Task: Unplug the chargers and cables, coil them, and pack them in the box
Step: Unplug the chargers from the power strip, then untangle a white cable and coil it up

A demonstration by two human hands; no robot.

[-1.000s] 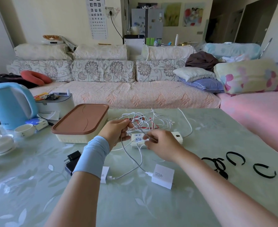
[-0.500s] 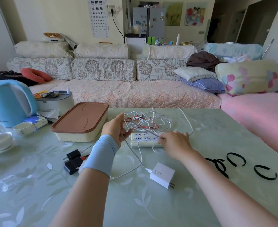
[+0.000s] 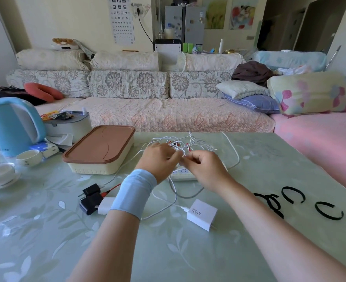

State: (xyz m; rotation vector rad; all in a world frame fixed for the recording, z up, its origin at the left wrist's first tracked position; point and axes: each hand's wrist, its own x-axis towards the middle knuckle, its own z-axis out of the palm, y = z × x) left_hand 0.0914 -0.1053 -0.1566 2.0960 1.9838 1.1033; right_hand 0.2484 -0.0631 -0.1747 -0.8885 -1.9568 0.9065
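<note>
A tangle of white cables [image 3: 196,144] with red ends lies at the table's middle, behind my hands. My left hand [image 3: 161,160] and my right hand [image 3: 205,169] meet over it, each pinching a white cable. They cover most of a white power strip [image 3: 183,173]. A white 120W charger [image 3: 202,214] lies unplugged near me, its cable running up toward my hands. Two black chargers [image 3: 90,197] and a small white one [image 3: 105,205] lie left of my left wrist. The cream box with a brown lid [image 3: 101,151] stands shut at the left.
Several black cable ties [image 3: 292,197] lie on the right of the green table [image 3: 168,251]. A blue kettle [image 3: 11,127], a white cup [image 3: 28,157], glassware and a grey container crowd the left edge. A sofa stands behind the table.
My right hand has left the power strip and moved left and up to meet my left hand over the cables. The 120W charger has shifted slightly on the table.
</note>
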